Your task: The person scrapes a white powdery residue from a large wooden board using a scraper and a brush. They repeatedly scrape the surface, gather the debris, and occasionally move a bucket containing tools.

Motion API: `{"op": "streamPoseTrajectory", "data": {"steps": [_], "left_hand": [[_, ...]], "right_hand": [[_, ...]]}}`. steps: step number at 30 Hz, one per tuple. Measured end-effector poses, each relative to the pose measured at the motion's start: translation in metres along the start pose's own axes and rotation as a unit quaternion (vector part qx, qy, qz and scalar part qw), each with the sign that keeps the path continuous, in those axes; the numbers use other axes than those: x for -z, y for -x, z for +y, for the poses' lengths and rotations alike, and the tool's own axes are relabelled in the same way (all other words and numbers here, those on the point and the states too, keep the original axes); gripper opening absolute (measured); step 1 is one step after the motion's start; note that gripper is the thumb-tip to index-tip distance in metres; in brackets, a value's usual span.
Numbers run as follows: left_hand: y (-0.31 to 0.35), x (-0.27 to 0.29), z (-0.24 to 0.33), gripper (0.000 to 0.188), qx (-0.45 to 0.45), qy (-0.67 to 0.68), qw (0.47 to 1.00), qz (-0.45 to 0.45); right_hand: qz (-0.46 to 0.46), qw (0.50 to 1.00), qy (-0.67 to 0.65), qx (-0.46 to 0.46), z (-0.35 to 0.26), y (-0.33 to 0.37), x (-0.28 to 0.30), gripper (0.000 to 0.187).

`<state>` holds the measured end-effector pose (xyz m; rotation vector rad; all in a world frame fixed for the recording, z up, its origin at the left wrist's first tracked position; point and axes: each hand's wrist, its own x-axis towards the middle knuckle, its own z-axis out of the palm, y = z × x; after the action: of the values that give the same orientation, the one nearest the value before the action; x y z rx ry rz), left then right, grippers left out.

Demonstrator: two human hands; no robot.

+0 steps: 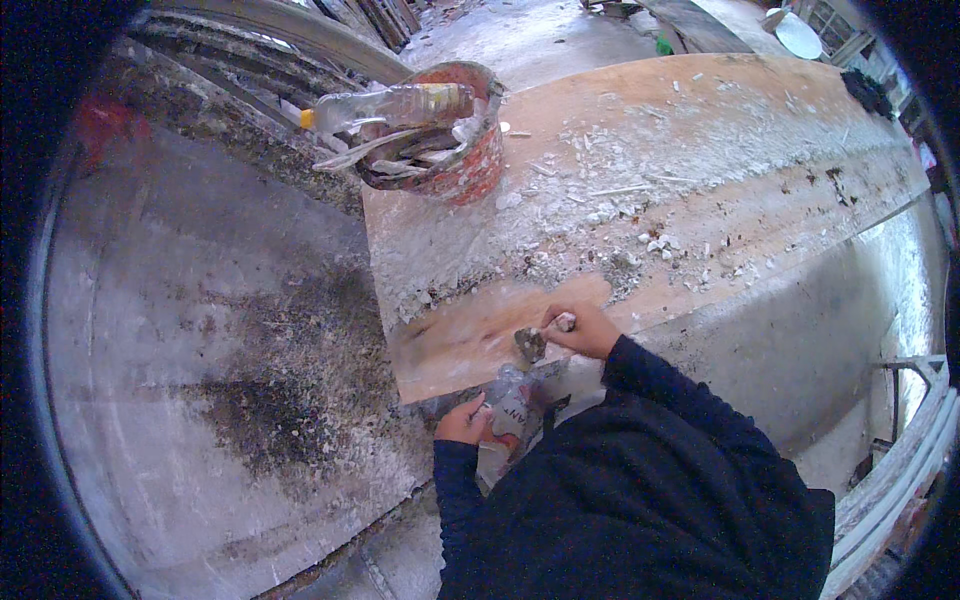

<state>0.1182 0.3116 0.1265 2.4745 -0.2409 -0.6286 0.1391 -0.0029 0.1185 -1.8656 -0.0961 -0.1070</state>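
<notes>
My right hand (583, 331) is closed round a small scraper with a pale handle end; its stained grey-brown blade (530, 345) points left, over the near edge of the wooden board (450, 350). Just below that edge, my left hand (461, 420) holds a clear plastic container (514, 398) with dark and red printing, perhaps a bottle or a bag. The container sits close beneath the blade. Its lower part is partly hidden by my fingers and dark clothing.
White flakes and crumbs (660, 243) litter the board. At its far left corner stands a red, plaster-smeared bucket (470, 170) with a clear yellow-capped bottle (395, 107) lying across sticks and scraps. A stained grey sheet (200, 330) lies left; pale frames (900, 480) stand at lower right.
</notes>
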Motion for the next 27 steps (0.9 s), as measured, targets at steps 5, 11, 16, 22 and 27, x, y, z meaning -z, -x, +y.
{"op": "streamPoseTrajectory", "data": {"steps": [5, 11, 16, 22, 27], "left_hand": [[0.004, -0.008, -0.009, 0.040, -0.009, 0.029, 0.999, 0.014], [0.003, -0.015, 0.017, 0.038, -0.004, 0.039, 0.999, 0.014], [0.010, -0.019, 0.019, 0.038, 0.009, 0.041, 0.998, 0.037], [0.020, -0.015, 0.054, 0.039, 0.054, 0.053, 0.996, 0.054], [0.025, -0.020, 0.034, 0.037, 0.039, 0.158, 0.984, 0.076]], "right_hand": [[0.030, 0.990, 0.086, -0.109, 0.009, 0.003, 0.106, 0.023], [0.169, 0.943, 0.273, -0.089, -0.021, 0.019, 0.191, 0.018], [0.030, 0.996, 0.080, 0.011, -0.019, -0.018, 0.081, 0.017], [0.000, 0.996, 0.045, 0.073, 0.012, -0.076, -0.037, 0.017], [0.054, 0.996, 0.003, -0.072, 0.050, -0.083, 0.054, 0.013]]}}
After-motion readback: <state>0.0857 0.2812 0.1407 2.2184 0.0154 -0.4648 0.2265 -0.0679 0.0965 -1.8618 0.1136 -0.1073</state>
